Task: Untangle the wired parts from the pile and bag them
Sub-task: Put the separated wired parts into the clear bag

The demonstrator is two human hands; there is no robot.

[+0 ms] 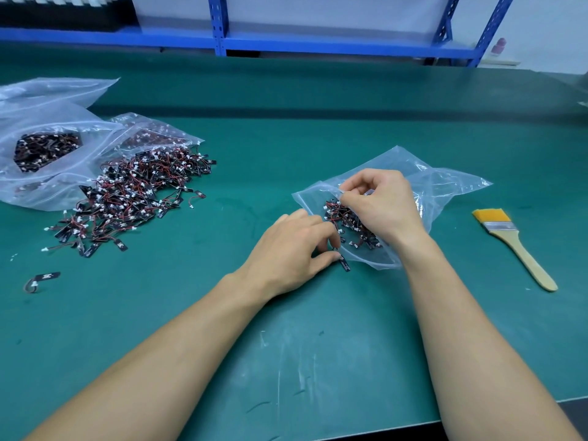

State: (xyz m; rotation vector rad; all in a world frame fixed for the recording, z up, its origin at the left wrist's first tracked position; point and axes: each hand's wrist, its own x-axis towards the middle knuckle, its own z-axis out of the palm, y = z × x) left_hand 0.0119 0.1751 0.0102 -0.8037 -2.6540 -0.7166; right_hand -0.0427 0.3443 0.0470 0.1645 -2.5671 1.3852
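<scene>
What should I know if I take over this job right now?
Right hand pinches the rim of the clear bag, holding it open.
Left hand pinches one wired part at the bag's mouth.
Done: a small heap of bagged parts lies inside.
Left: the big pile on the mat and a stray part nearer you.
The brush lies right of the bag.

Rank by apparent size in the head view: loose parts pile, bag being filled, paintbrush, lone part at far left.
1. Loose parts pile and bag being filled: too alike to rank.
2. Paintbrush.
3. Lone part.
</scene>
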